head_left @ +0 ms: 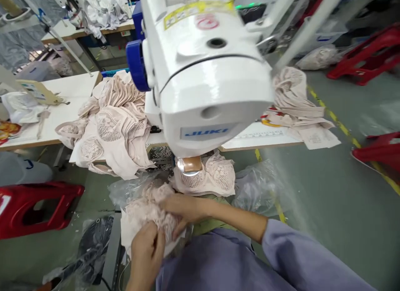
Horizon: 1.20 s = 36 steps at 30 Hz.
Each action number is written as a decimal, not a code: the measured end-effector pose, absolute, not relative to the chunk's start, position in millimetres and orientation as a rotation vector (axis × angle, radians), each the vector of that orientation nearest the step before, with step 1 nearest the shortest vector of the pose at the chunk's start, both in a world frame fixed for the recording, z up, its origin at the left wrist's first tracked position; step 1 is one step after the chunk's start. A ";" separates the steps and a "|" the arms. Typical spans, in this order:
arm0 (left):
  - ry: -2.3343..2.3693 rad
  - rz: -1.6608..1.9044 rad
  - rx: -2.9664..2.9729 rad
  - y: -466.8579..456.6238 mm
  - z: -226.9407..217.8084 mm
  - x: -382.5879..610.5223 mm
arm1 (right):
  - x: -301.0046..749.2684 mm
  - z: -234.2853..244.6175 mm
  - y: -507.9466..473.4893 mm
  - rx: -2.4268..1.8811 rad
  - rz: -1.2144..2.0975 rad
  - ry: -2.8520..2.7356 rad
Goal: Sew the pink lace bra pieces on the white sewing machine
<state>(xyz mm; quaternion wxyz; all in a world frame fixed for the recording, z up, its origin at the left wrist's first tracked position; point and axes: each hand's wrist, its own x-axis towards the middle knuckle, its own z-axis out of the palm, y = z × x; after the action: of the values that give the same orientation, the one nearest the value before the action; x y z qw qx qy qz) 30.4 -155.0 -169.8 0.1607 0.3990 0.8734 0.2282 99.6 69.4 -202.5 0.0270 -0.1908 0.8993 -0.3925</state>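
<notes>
A bunched heap of beige lace pieces (137,216) lies in front of me, low and to the left of the sewing machine (215,86). My left hand (146,247) is closed at the heap's near side, thumb and fingers pinching the lace. Across the top of the same heap reaches my right hand (184,207), its fingertips sunk into the gathered fabric and its thumb pointing down. Its exact grip is partly hidden. Under the machine head rests a beige lace bra (215,174), apart from both hands.
A thick stack of lace bras (115,128) hangs over the table's left edge. More beige pieces (300,107) lie at the table's right end. Clear plastic (259,191) hangs beside the machine. Red stools (37,207) stand on the floor at both sides.
</notes>
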 end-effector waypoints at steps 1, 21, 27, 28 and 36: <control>2.424 0.771 1.162 -149.4 -159.4 30.1 | 97.3 -193.3 65.4 -0.698 -1.133 2.696; 1.620 0.982 1.144 3.8 -122.7 46.2 | 228.1 -108.8 178.7 0.348 -1.247 2.818; 1.715 0.932 1.447 19.2 -93.6 51.5 | 191.6 -130.3 180.9 0.094 -2.060 2.445; 1.792 0.931 1.425 19.4 -90.8 45.2 | 185.8 -132.1 180.6 0.166 -2.125 2.399; 2.315 1.008 1.051 33.3 -84.2 -7.3 | 141.8 -127.9 186.0 0.677 -2.109 2.547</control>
<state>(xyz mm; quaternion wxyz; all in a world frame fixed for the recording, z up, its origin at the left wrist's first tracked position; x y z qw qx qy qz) -7.3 33.3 -84.2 0.2022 0.3763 0.8290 0.3609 141.8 186.0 -127.9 -0.1165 0.1993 0.7495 -0.6205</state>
